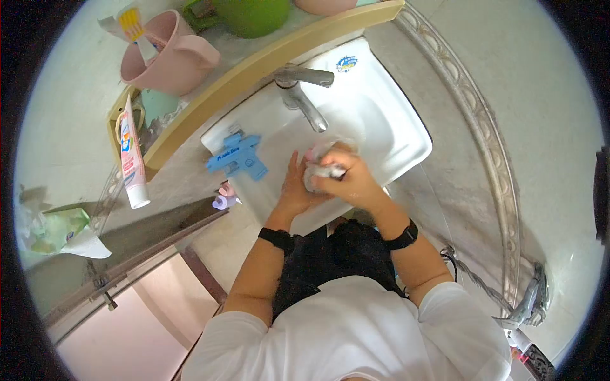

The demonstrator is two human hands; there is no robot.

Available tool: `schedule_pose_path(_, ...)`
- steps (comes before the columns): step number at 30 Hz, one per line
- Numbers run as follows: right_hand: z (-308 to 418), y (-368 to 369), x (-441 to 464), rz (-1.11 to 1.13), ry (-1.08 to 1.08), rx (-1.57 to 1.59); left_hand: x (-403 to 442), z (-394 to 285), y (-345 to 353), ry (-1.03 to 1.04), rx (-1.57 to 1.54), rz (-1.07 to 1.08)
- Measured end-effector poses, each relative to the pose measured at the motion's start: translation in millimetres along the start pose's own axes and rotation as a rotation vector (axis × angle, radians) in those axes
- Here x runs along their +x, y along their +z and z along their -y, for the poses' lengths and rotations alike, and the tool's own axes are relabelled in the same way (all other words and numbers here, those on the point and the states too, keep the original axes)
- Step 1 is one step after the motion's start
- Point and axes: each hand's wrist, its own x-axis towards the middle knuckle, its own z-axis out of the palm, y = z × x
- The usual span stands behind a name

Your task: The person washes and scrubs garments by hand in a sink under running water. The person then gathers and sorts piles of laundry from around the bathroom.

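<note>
Over the front of the white sink (254, 203), my two hands meet around a small whitish, wet-looking thing (314, 175). Its kind is unclear, as fingers cover much of it and motion smears it. My right hand (351, 181) is closed on it from above, with white foam or cloth between the fingers. My left hand (298, 190) cups it from the left and below; some of its fingers are hidden. Just beyond the hands, the spout of a metal faucet (305, 105) points down into the basin. Dark bands circle both wrists.
A blue printed wrapper (240, 157) lies on the sink's left rim. Along the back runs a yellowish shelf edge (210, 114), holding a pink mug (168, 57) with a toothbrush, a green mug (254, 16) and a toothpaste tube (131, 159). A shower hose (483, 286) hangs at right.
</note>
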Motion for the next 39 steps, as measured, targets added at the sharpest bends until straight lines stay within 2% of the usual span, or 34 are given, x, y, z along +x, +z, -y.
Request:
schedule_pose_path(3, 6.4, 5.5, 5.4, 0.027, -0.008, 0.152, 24.3, 8.7, 18.5, 0.075, -0.72, -0.049)
schedule_pose_path(4, 4.7, 4.5, 9.3, 0.006, -0.052, 0.213, 22.7, 13.4, 16.5, 0.074, -0.721, -0.05)
schedule_pose_path(5, -0.8, -0.9, 14.2, 0.009, -0.05, 0.214, 20.9, 6.8, -1.8, -0.046, -0.52, -0.034)
schedule_pose_path(7, -24.5, -22.0, 27.3, -0.233, 0.333, 0.45, 22.2, -5.9, -31.7, -0.312, -0.226, 0.033)
schedule_pose_path(8, -37.7, -29.1, 34.0, -0.357, 0.523, 0.564, 25.7, -8.4, -36.5, -0.311, -0.224, 0.034)
schedule_pose_path(9, -56.1, -30.7, 39.8, -0.357, 0.519, 0.564, 31.5, -9.6, -40.0, -0.368, -0.113, 0.033)
schedule_pose_path(10, -81.3, -28.7, 42.1, -0.412, 0.602, 0.589, 35.8, -9.2, -41.4, -0.427, -0.001, 0.035)
schedule_pose_path(12, -129.8, -20.4, 52.0, -0.465, 0.686, 0.615, 42.4, 8.9, -20.5, -0.378, 0.107, -0.005)
schedule_pose_path(14, -164.9, -10.9, 61.4, -0.491, 0.58, -0.178, 44.4, 2.5, -5.7, -0.33, 0.211, -0.039)
schedule_pose_path(15, -161.0, -7.0, 64.9, -0.494, 0.578, -0.175, 43.4, -16.1, -4.3, -0.293, 0.384, 0.043)
schedule_pose_path(16, -150.0, -0.3, 62.9, -0.382, 0.526, -0.507, 41.7, -27.1, -1.3, -0.255, 0.554, 0.127)
schedule_pose_path(17, -141.5, 6.5, 58.6, -0.258, 0.466, -0.834, 40.2, -27.3, 4.3, -0.254, 0.555, 0.132)
schedule_pose_path(18, -139.5, 10.8, 57.2, -0.262, 0.465, -0.834, 42.0, -24.9, 10.7, -0.262, 0.554, 0.189)
schedule_pose_path(20, -137.1, 18.2, 54.1, -0.046, 0.535, -0.795, 51.1, -17.3, 18.6, -0.269, 0.556, 0.25)
schedule_pose_path(21, -154.0, 20.6, 48.2, -0.049, 0.537, -0.794, 58.1, -14.4, 22.2, -0.366, 0.476, 0.352)
schedule_pose_path(22, -173.3, 24.8, 40.8, -0.049, 0.421, -0.863, 62.7, -11.4, 25.0, -0.464, 0.393, 0.454)
schedule_pose_path(23, -187.3, 26.2, 37.4, -0.051, 0.301, -0.931, 63.5, 7.3, 40.0, -0.46, 0.394, 0.454)
schedule_pose_path(24, -185.8, 26.1, 41.3, -0.057, 0.298, -0.933, 62.4, 38.0, 63.5, -0.443, 0.417, 0.475)
schedule_pose_path(26, -181.3, 27.9, 49.5, -0.116, 0.565, -0.787, 66.4, 54.6, 73.1, -0.416, 0.447, 0.5)
schedule_pose_path(27, -196.4, 24.1, 53.1, -0.123, 0.57, -0.784, 67.2, 51.3, 68.8, -0.382, 0.457, 0.476)
schedule_pose_path(29, -225.4, 10.1, 69.4, 0.072, 0.512, -0.718, 69.5, 54.5, 62.1, -0.346, 0.467, 0.455)
schedule_pose_path(30, -214.7, 4.8, 76.6, 0.075, 0.516, -0.715, 71.1, 65.1, 57.4, -0.263, 0.322, 0.375)
schedule_pose_path(31, -203.4, -2.3, 83.5, 0.083, 0.607, -0.675, 70.4, 74.5, 53.0, -0.178, 0.18, 0.294)
schedule_pose_path(32, -193.1, -6.2, 87.7, 0.091, 0.694, -0.636, 68.2, 74.4, 44.0, -0.177, 0.181, 0.294)
schedule_pose_path(33, -184.9, -8.2, 84.4, 0.035, 0.643, -0.451, 67.0, 68.7, 31.7, -0.388, -0.305, 0.062)
schedule_pose_path(34, -174.6, -4.2, 73.9, 0.039, 0.644, -0.453, 63.3, 60.5, 22.5, -0.588, -0.793, -0.181)
schedule_pose_path(35, -141.2, 1.1, 64.1, 0.024, 0.492, -0.399, 59.4, 53.2, 16.9, -0.59, -0.795, -0.184)
schedule_pose_path(36, -114.0, 6.9, 55.2, 0.008, 0.339, -0.341, 55.2, 46.0, 11.8, -0.811, -1.117, -0.127)
schedule_pose_path(37, -101.0, 11.8, 46.9, 0.091, 0.277, -0.318, 51.3, 39.8, 7.8, -1.03, -1.438, -0.063)
schedule_pose_path(38, -89.7, 16.7, 39.4, 0.172, 0.215, -0.295, 50.1, 35.9, 5.4, -1.033, -1.437, -0.067)
schedule_pose_path(39, -76.1, 22.4, 35.8, 0.173, 0.048, -0.277, 52.5, 32.1, 3.4, -0.862, -1.614, -0.033)
